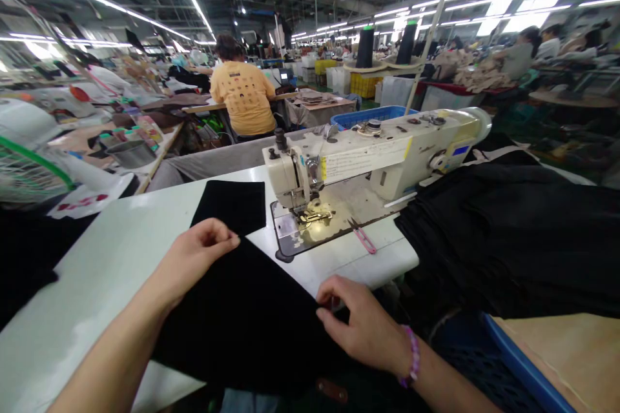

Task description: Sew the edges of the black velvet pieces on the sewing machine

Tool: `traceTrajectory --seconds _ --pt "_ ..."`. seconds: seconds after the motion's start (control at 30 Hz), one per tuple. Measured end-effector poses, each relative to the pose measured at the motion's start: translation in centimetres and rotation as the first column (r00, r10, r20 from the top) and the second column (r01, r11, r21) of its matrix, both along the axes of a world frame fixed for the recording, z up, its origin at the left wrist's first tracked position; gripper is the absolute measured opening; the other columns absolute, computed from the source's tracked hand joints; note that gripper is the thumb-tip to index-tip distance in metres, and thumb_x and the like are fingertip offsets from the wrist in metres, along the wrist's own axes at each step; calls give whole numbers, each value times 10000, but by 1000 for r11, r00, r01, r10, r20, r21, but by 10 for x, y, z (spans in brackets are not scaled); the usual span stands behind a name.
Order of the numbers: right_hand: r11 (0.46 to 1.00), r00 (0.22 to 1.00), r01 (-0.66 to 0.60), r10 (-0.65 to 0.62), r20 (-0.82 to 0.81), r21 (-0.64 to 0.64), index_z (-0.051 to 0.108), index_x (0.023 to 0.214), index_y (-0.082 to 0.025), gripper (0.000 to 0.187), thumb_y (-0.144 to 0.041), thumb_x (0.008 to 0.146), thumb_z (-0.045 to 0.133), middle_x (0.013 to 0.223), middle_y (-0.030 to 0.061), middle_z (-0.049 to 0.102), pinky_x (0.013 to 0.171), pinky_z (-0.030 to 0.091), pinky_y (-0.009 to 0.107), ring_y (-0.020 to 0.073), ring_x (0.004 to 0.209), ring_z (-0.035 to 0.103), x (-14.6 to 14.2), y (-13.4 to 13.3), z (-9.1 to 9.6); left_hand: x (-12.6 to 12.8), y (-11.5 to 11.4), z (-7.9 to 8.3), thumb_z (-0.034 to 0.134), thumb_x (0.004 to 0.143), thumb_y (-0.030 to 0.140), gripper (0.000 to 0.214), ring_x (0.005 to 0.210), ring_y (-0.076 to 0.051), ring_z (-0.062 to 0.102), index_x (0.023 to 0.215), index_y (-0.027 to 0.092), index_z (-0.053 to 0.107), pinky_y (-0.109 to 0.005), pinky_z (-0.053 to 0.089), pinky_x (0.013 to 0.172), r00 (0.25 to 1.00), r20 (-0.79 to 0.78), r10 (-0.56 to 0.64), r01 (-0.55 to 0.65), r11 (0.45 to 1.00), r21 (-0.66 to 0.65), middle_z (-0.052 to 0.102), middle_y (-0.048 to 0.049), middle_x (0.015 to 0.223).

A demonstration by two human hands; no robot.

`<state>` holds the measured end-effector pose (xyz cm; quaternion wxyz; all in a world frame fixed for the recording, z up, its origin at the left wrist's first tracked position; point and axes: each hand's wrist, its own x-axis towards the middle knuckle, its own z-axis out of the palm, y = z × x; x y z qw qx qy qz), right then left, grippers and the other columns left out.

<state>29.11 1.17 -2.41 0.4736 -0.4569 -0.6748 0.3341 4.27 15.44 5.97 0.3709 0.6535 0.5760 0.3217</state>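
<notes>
Black fabric piece (pixel 242 310), spread flat on the white table (pixel 97 284), far corner reaching up toward the sewing machine (pixel 368 155), near edge hanging off the table front toward the body. Laid flat so the surface stays smooth, probably, and close enough to the needle area (pixel 310 203) to slide across without lifting.

Left hand (pixel 194 258) resting on top of the cloth near its left edge, fingers curled narrow with the tips pressed together against the fabric, seemingly pinching or pinning that edge in place. Right hand (pixel 363 326) at the cloth's right edge by the table front, fingers bent and close together, thumb tucked toward them, apparently gripping the edge; hard to tell whether anything small sits between the fingertips. Beaded bracelet (pixel 413 355) on that wrist. Hands set well apart, one on each side, likely to keep the piece taut and square.

Pink thread snips (pixel 363 237) lying just beside the machine bed, within easy reach of the right hand. Heap of more black cloth (pixel 508 239) piled to the right of the machine. Blue crate rim (pixel 523 361) below it. Person in a yellow shirt (pixel 246 97) seated at another station beyond, facing away.
</notes>
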Motion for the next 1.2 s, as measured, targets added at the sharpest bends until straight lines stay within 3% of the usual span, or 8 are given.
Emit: traceTrajectory --seconds 0.13,0.2,0.33,0.67,0.93,1.07,1.13,1.2 --pt "1000 998 -12 10 -61 -24 610 902 -213 137 -80 887 583 866 -12 617 756 441 237 145 822 591 -14 -22 -22 43 43 -25 627 602 265 120 615 -152 528 616 214 520 -276 405 627 932 -252 -261 285 957 60 560 37 599" --pt "999 998 25 -26 -63 -22 623 962 -224 211 -39 867 588 933 -4 636 797 453 243 157 872 605 -15 -25 -32 65 52 -43 617 591 215 105 605 -147 522 608 214 513 -274 396 620 928 -271 -255 284 956 75 563 36 605" --pt "983 990 9 -35 139 183 587 1039 -205 275 3 887 493 974 36 637 807 453 299 195 891 597 -6 -23 -39 85 56 -64 662 607 227 165 615 -152 541 610 215 497 -272 396 609 941 -273 -199 229 970 86 587 26 630" --pt "940 924 103 -212 319 326 575 930 -186 201 -14 866 495 936 52 565 752 409 363 227 872 530 1 -6 -32 91 73 -64 598 638 157 126 580 -133 532 585 201 493 -253 385 580 929 -316 -192 223 973 64 554 34 574" --pt "941 929 20 -142 341 337 560 952 -186 222 -4 866 465 978 55 609 855 423 421 234 947 555 4 1 -31 95 80 -66 593 675 117 107 592 -130 545 716 184 520 -236 410 560 917 -357 -179 232 966 112 575 24 649" --pt "936 908 -43 -109 404 349 571 988 -174 227 -11 885 450 1011 69 620 886 424 451 239 972 554 9 -1 -27 92 61 -62 619 752 157 216 903 -251 620 959 137 562 -363 495 799 909 -414 -54 163 959 233 647 -107 948" --pt "936 899 -60 -100 426 346 576 993 -169 233 -10 878 450 1024 73 623 909 421 465 241 985 551 10 -2 -25 88 32 -58 643 789 203 324 1139 -335 539 1085 111 549 -468 445 957 884 -467 25 162 921 355 593 -188 1161" --pt "935 896 -68 -97 434 348 582 999 -167 235 -14 877 452 1033 71 626 936 415 470 239 995 548 10 -3 -23 83 -9 -56 629 838 241 310 1167 -335 521 1122 135 563 -497 442 979 839 -544 -13 292 854 430 585 -173 1196"
